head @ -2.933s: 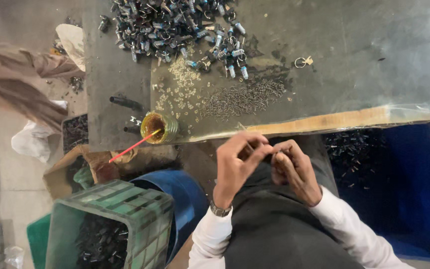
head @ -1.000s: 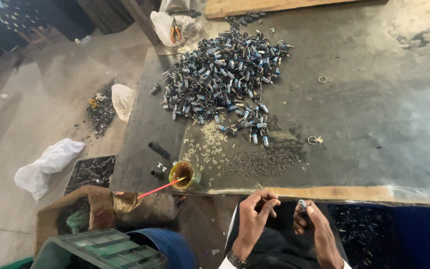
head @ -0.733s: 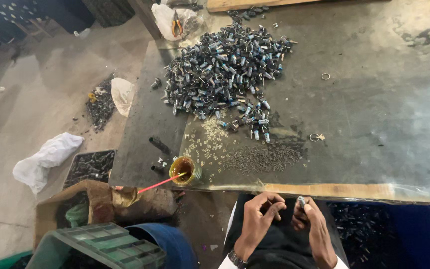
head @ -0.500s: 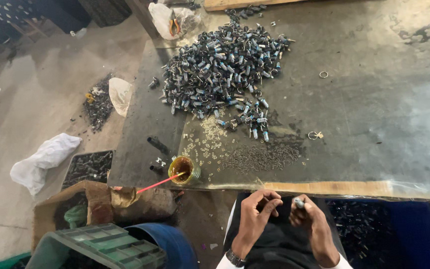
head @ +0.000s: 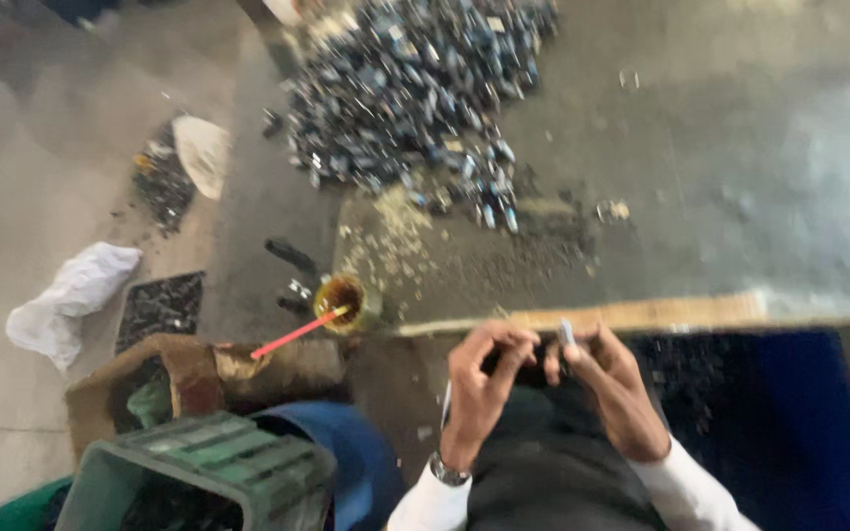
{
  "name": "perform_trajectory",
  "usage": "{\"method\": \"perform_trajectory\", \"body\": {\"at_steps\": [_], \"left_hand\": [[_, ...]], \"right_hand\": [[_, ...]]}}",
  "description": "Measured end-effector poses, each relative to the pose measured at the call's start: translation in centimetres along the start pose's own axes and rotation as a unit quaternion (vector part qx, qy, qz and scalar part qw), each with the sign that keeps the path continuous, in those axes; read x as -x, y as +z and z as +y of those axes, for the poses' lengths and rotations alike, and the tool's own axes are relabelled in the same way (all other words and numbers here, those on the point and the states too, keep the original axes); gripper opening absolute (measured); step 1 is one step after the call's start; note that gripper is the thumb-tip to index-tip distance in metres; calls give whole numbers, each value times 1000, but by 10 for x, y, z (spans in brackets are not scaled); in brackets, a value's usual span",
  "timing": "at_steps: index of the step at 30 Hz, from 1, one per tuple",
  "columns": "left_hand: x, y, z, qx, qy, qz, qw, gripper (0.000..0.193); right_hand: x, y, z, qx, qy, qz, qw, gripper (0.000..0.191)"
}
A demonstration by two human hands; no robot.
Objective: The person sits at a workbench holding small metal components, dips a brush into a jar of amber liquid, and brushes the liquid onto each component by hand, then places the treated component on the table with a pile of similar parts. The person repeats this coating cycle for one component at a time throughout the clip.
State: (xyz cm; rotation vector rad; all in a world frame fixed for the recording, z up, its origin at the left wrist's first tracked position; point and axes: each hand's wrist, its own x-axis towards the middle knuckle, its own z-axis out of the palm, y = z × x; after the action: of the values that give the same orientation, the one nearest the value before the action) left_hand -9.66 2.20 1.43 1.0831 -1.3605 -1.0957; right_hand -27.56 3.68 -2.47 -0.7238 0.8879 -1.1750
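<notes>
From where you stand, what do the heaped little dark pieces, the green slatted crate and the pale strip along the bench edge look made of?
Heap of small dark pieces: probably metal, since some glint silver and blue, though blur hides detail. Green slatted crate: apparently moulded plastic, with a matt, even colour and ribbed walls. Pale strip along the bench edge: looks like bare, unfinished tan wood.

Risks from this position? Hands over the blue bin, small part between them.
1. The small pale part is pinched only at the fingertips of the right hand; a slip would likely drop it into the blue bin.
2. The left hand works close to the open cup with its red stick; an elbow could tip it.
</notes>
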Motion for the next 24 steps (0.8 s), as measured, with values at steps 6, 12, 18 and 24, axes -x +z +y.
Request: {"method": "perform_trajectory", "body": {"at_steps": [6, 12, 18, 24], "left_hand": [[-4, 11, 34, -56, 76, -2, 996, 8], [-9, 20, 37, -75, 93, 20, 993, 9], [-8, 20, 31, -89, 104, 9, 991, 10], [-9, 18, 33, -104, 120, -26, 987, 10]], "right_hand": [[8, 10, -8, -79, -44, -59, 994, 16], [10, 9, -12, -70, -44, -43, 996, 13], [16, 15, -11, 177, -167, 88, 966, 21], [18, 20, -34, 377, -284, 111, 874, 26]]}}
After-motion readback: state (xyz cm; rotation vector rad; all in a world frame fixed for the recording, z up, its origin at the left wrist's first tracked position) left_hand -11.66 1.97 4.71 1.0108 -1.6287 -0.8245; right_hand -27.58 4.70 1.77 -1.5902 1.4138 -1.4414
